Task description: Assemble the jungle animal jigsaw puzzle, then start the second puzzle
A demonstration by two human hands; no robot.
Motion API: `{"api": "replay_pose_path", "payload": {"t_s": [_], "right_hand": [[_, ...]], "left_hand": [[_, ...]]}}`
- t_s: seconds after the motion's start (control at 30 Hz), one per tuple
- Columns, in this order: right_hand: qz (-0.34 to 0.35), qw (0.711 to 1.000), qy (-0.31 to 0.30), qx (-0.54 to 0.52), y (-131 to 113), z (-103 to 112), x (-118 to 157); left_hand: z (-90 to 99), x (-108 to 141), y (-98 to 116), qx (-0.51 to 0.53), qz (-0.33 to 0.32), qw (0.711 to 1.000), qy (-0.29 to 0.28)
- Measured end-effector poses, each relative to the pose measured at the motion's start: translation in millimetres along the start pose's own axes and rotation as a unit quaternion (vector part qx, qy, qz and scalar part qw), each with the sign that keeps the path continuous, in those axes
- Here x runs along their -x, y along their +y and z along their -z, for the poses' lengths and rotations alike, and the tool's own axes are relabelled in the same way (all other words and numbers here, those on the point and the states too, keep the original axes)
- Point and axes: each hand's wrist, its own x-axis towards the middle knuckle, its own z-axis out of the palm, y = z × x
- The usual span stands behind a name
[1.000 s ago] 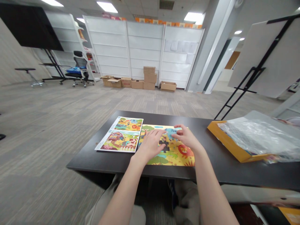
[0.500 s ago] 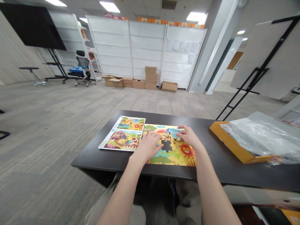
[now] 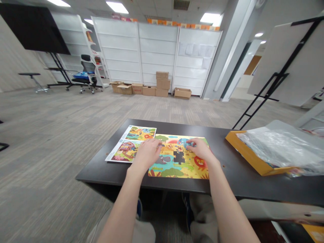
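A jigsaw puzzle [image 3: 170, 172] with jungle animals lies on the dark table, and a dark gap in the shape of a piece [image 3: 179, 157] shows near its middle. My right hand [image 3: 201, 149] has its thumb and fingers on the elephant puzzle piece [image 3: 182, 141] at the upper right, where thin dark seams show around it. Over the puzzle's left edge rests my left hand [image 3: 149, 151], fingers stretched out, nothing visible in it. It partly covers the printed picture sheet [image 3: 115, 155] lying left of the puzzle.
At the table's right stands an orange open box [image 3: 249, 157] with clear plastic wrapping [image 3: 275, 148] in it. The dark table [image 3: 101, 172] has its near edge just above my knees. Cardboard boxes [image 3: 149, 90] line the far shelving, and a whiteboard stand [image 3: 268, 94] is at the right.
My left hand has moved left off the puzzle's middle, uncovering the hippo. My right hand has shifted slightly left with the elephant piece, and the seam beside it looks narrower.
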Motion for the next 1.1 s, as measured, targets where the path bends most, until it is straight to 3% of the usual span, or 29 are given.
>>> {"api": "replay_pose_path", "payload": {"t_s": [0.2,0.57,0.67,0.83,1.1], "right_hand": [[0.034,0.998,-0.044,0.024,-11.8,5.6,7.8],[0.045,0.997,-0.045,0.041,-12.6,1.8,9.3],[0.051,0.996,-0.053,0.05,-12.9,3.0,10.6],[0.041,0.995,-0.059,0.065,-12.0,2.4,10.2],[0.034,0.995,-0.063,0.075,-13.2,3.7,10.5]], "left_hand": [[27.0,14.8,-41.3,-0.063,0.148,0.986,0.054],[41.1,50.3,-78.5,-0.089,0.253,0.963,0.007],[37.3,51.0,-88.3,-0.064,0.215,0.974,-0.003],[24.9,47.5,-89.7,-0.027,0.074,0.996,-0.038],[19.8,41.5,-79.6,-0.049,0.063,0.996,-0.041]]}}
